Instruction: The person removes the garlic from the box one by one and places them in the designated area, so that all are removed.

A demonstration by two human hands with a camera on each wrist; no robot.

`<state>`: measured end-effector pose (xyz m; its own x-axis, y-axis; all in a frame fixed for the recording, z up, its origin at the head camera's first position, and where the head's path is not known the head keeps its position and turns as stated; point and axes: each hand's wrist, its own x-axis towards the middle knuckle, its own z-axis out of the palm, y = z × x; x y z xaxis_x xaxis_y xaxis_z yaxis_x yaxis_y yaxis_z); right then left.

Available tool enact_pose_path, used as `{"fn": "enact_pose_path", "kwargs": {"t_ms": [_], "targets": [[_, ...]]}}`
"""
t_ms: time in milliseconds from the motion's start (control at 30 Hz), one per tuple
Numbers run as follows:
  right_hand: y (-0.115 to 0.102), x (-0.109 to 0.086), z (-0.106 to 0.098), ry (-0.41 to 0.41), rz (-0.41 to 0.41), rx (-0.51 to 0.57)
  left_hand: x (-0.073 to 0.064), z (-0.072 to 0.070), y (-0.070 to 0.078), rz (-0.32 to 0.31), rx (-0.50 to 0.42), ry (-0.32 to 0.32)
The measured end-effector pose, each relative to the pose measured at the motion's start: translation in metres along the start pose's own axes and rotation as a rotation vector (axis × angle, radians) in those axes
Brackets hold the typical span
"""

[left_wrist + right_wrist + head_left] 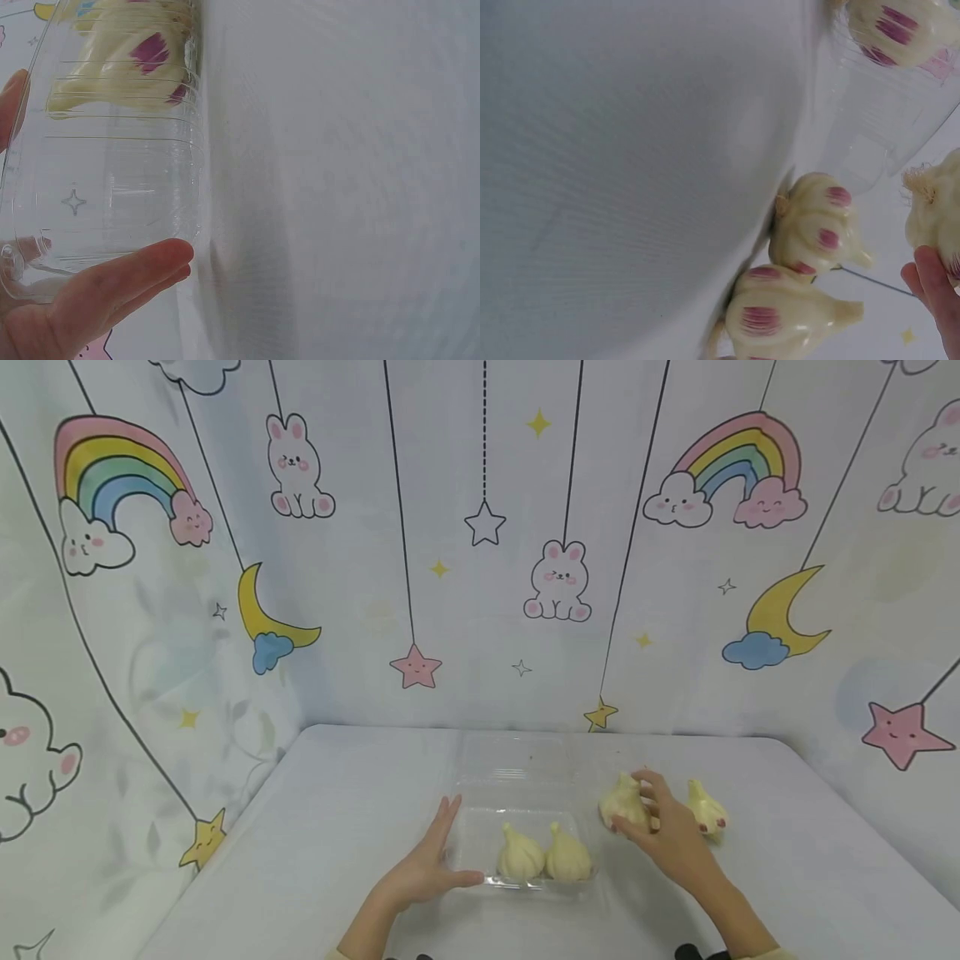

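In the head view, a clear plastic container [468,843] lies with its lid [517,760] folded back behind it. Inside stand two garlic bulbs, a left one [520,856] and a right one [568,857]. My left hand [423,864] rests against the container's left end, thumb at the front, straight fingers toward the back. My right hand [671,831] holds a garlic bulb [622,803] to the right of the container. In the right wrist view, the held bulb [936,206] is raised beside two bulbs on the table, an upper one [821,225] and a lower one [780,311].
One loose garlic bulb [705,810] shows beyond the right hand in the head view. A white cloth covers the table [337,793]. A patterned curtain [337,585] with rabbits, moons and stars hangs behind and at both sides.
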<state>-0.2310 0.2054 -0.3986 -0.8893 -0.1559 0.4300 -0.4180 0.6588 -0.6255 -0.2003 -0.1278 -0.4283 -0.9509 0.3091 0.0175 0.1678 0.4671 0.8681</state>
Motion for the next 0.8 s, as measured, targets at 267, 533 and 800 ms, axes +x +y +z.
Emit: {"fn": "enact_pose_path", "kwargs": {"t_ms": [267, 533, 800], "targets": [[0.005, -0.003, 0.000, -0.085, 0.076, -0.092, 0.001, 0.000, -0.001, -0.006, 0.000, 0.001], [0.008, -0.002, 0.004, -0.205, 0.164, -0.125, 0.000, 0.000, 0.000, 0.002, -0.006, 0.003], [0.011, 0.001, 0.011, -0.238, 0.168, -0.131, 0.000, 0.000, -0.001, -0.002, 0.005, 0.003]]}}
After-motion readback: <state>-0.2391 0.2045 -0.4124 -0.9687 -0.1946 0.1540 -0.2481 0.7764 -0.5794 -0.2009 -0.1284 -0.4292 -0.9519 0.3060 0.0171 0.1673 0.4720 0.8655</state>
